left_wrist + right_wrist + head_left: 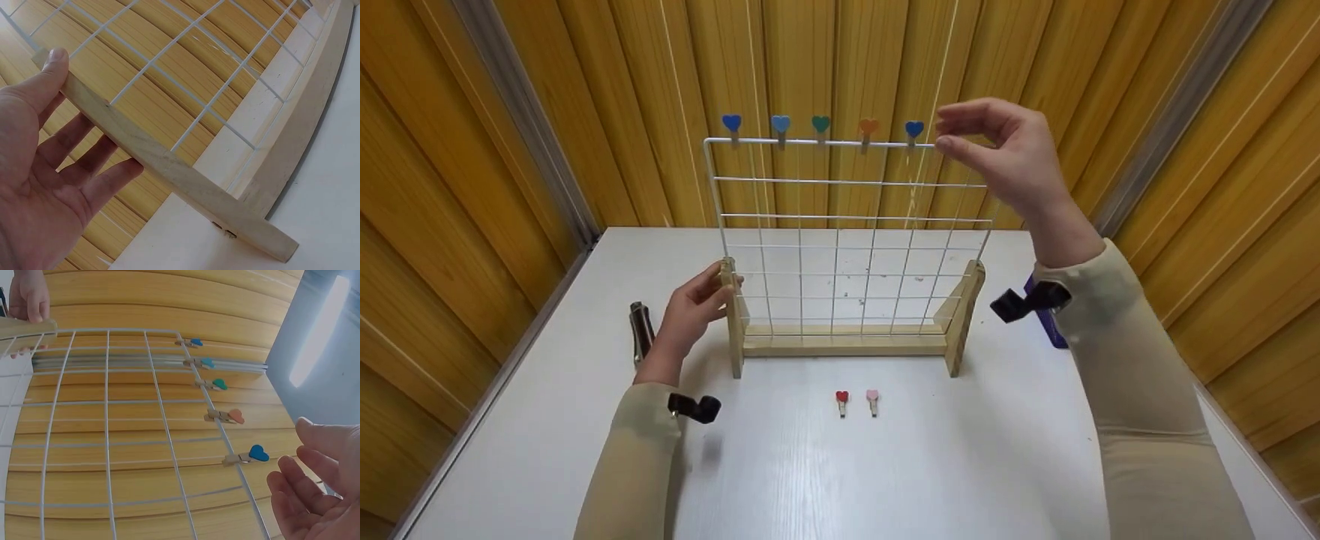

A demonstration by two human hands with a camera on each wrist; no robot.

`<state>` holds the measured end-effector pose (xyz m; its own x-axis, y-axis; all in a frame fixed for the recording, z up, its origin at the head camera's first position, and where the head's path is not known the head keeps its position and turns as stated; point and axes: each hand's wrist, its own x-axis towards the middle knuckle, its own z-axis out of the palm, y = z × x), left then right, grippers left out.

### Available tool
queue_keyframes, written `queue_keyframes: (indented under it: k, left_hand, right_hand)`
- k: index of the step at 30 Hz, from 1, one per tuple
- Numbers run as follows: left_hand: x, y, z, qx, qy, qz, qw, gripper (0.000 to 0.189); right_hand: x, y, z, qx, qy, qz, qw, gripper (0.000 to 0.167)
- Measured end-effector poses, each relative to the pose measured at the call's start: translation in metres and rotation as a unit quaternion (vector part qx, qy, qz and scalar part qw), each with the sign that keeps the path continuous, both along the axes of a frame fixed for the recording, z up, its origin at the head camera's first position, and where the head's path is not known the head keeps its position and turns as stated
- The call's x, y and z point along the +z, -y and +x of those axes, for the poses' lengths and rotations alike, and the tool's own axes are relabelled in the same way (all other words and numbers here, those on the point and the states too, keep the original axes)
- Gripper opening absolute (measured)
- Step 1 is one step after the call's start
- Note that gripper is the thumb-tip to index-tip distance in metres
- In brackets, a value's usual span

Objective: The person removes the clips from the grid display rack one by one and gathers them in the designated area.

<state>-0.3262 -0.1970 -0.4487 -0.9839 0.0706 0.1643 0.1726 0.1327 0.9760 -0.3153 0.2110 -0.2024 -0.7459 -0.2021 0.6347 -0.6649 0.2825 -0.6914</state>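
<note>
A white wire grid (pixel 855 182) stands upright in a wooden stand (pixel 844 345). Along its top wire sit several small clothespins with hearts: dark blue (pixel 732 122), light blue (pixel 781 124), green (pixel 820 124), orange (pixel 869 126) and another blue one (pixel 914 129). Beside that last blue clothespin, my right hand (pixel 1009 154) holds nothing; the right wrist view shows its thumb and fingers apart. My left hand (pixel 690 307) grips the stand's left side post (pixel 129 132), thumb near its upper end and fingers against its edge.
On the white table (pixel 795 465), a red heart clothespin (pixel 842 403) and a pink one (pixel 872 402) lie before the stand. A dark object (pixel 641 330) lies left of it. Behind my right sleeve, a purple-blue object (pixel 1051 330) is partly hidden. Yellow wood-look walls (pixel 840 60) surround the table.
</note>
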Motion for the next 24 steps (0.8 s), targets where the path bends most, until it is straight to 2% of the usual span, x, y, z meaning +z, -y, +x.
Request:
queue_keyframes:
  k: [4,7,14,19,24]
  left_hand:
    - [0.0,0.0,0.0,-0.001,-0.001,-0.005,1.0,0.062]
    - [0.0,0.0,-0.001,-0.001,-0.004,-0.007,1.0,0.062]
    - [-0.001,-0.001,-0.002,0.003,-0.003,-0.003,1.0,0.061]
    - [0.0,-0.002,-0.002,0.005,-0.001,-0.011,0.9999,0.06]
    - [0.0,-0.001,-0.002,0.006,-0.001,-0.004,1.0,0.059]
  right_hand:
    - [0.015,0.003,-0.013,-0.021,0.017,0.05,0.9984,0.026]
    - [0.021,0.006,-0.021,-0.04,0.039,0.101,0.9933,0.027]
    - [0.025,0.014,-0.031,-0.069,0.081,0.18,0.9779,0.029]
    - [0.022,0.017,-0.033,-0.083,0.096,0.176,0.9761,0.025]
    - [0.018,0.019,-0.035,-0.08,0.067,0.154,0.9825,0.02]
